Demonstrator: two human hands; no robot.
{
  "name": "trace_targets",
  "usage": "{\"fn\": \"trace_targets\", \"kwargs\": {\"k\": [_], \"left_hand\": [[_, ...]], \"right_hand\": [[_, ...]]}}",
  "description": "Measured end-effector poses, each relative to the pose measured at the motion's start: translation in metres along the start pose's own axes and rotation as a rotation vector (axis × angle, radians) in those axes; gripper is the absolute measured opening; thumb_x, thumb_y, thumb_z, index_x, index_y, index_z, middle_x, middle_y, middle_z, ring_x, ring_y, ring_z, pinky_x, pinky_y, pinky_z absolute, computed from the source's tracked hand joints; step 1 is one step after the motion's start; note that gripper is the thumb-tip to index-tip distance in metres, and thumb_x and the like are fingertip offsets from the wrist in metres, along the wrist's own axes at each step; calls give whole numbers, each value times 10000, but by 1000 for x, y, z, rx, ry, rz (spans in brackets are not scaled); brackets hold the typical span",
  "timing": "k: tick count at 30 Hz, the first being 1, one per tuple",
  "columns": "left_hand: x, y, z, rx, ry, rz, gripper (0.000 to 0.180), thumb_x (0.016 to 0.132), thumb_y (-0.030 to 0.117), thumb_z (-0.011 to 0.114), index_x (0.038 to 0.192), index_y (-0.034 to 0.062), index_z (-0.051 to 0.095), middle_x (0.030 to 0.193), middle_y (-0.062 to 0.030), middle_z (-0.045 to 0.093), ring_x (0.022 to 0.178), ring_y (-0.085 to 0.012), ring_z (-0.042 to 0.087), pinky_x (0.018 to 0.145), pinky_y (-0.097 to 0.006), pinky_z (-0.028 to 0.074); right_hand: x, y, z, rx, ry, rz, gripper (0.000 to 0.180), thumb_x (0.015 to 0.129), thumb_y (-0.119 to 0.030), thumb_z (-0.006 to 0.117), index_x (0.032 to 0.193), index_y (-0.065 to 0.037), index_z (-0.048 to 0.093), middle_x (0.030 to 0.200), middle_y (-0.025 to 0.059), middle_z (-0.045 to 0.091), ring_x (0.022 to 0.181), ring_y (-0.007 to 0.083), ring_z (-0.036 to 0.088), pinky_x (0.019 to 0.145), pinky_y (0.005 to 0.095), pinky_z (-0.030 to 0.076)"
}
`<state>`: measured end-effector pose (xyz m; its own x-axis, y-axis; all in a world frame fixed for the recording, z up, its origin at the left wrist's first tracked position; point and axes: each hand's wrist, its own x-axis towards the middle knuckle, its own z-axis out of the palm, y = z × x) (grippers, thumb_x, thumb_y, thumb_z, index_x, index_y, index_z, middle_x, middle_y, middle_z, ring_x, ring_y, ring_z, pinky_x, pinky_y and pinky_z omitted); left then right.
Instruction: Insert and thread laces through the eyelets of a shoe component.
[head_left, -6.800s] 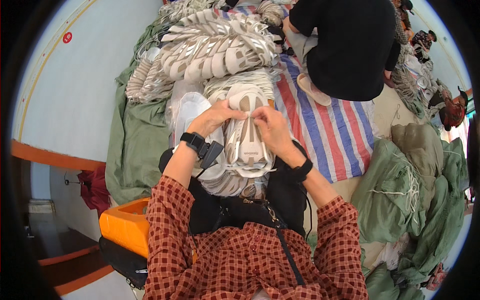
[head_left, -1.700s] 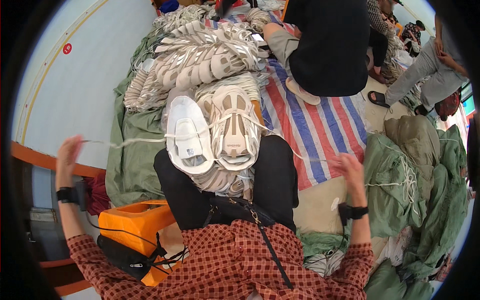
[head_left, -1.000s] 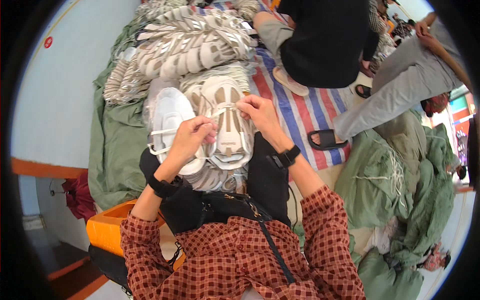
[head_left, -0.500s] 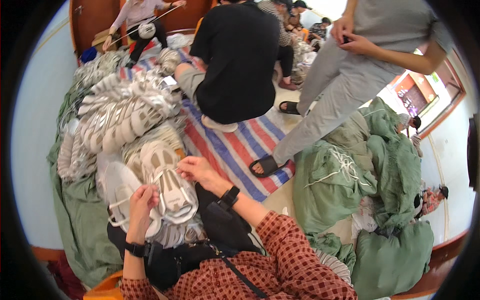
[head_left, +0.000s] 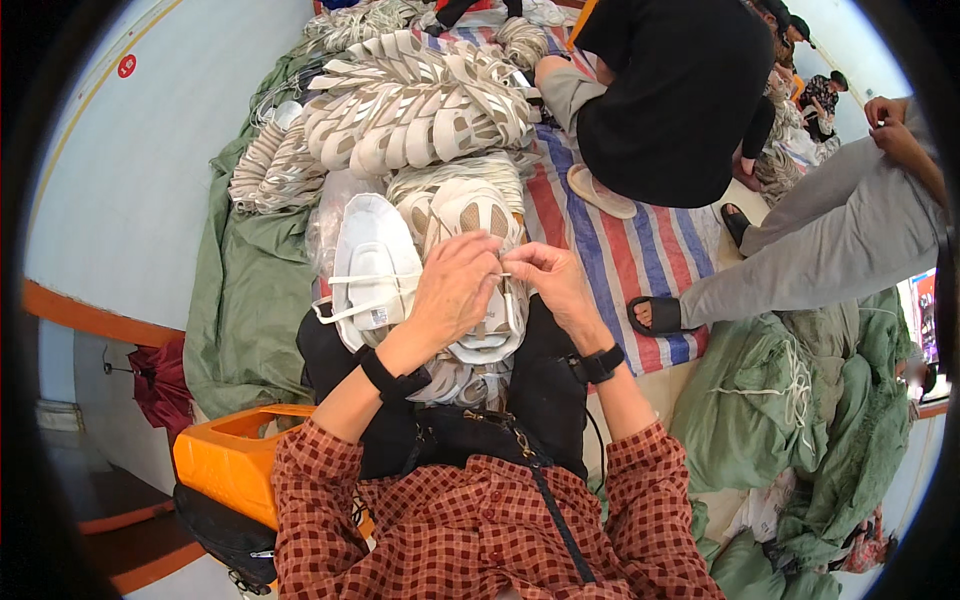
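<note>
A white-and-beige shoe upper (head_left: 470,210) lies over my lap, toe end away from me. My left hand (head_left: 455,285) rests across it, its fingers bent together at a thin white shoelace (head_left: 505,276). From the other side my right hand (head_left: 550,283) pinches the same lace between thumb and forefinger, the two hands nearly touching. Part of the upper is hidden under my left hand. Just left of it lies a second white shoe upper (head_left: 375,250), its pale inside showing and a loose lace across it.
Stacked shoe uppers (head_left: 420,110) pile up ahead on green sacking (head_left: 240,290). A striped sheet (head_left: 620,250) covers the floor; a person in black (head_left: 660,110) squats there. Someone in grey trousers (head_left: 800,240) stands at right near green sacks (head_left: 750,400). An orange stool (head_left: 225,460) is at left.
My view has swung right and downward. My hands, apart before, have come together over the upper, the left crossing onto it from the second upper.
</note>
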<state>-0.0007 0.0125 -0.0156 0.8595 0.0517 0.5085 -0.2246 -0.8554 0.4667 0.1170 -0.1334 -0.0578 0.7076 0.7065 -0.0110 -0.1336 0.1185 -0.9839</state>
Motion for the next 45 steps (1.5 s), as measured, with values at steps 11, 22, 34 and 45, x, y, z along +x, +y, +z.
{"fn": "trace_targets", "kwargs": {"k": [11, 22, 34, 45], "left_hand": [[-15, 13, 12, 56, -27, 2, 118, 774, 38, 635, 880, 54, 587, 1088, -84, 634, 1164, -280, 542, 1018, -461, 378], [-21, 12, 10, 43, 32, -55, 91, 794, 33, 624, 880, 31, 594, 1075, -114, 637, 1110, -301, 559, 984, -439, 404], [-32, -28, -19, -415, 109, -657, 122, 868, 82, 599, 929, -12, 649, 755, -49, 658, 690, -113, 593, 629, -255, 463], [2, -33, -8, 84, 89, -446, 98, 811, 128, 641, 867, 48, 643, 833, -118, 663, 750, -303, 641, 639, -382, 493]], "right_hand": [[13, 0, -4, -297, 154, -110, 112, 801, -52, 653, 908, -25, 673, 710, 8, 619, 640, 79, 551, 591, 235, 438], [25, -17, 20, -992, 95, -307, 240, 803, -81, 611, 1042, -63, 613, 817, 157, 635, 776, 368, 623, 671, 440, 489], [20, -26, 42, -1110, 1, -651, 131, 821, -92, 655, 925, -42, 592, 895, 131, 537, 789, 333, 597, 657, 432, 482], [26, -26, 36, -798, 29, -356, 79, 844, -111, 635, 856, -36, 613, 825, 115, 594, 722, 281, 617, 641, 375, 484]]}}
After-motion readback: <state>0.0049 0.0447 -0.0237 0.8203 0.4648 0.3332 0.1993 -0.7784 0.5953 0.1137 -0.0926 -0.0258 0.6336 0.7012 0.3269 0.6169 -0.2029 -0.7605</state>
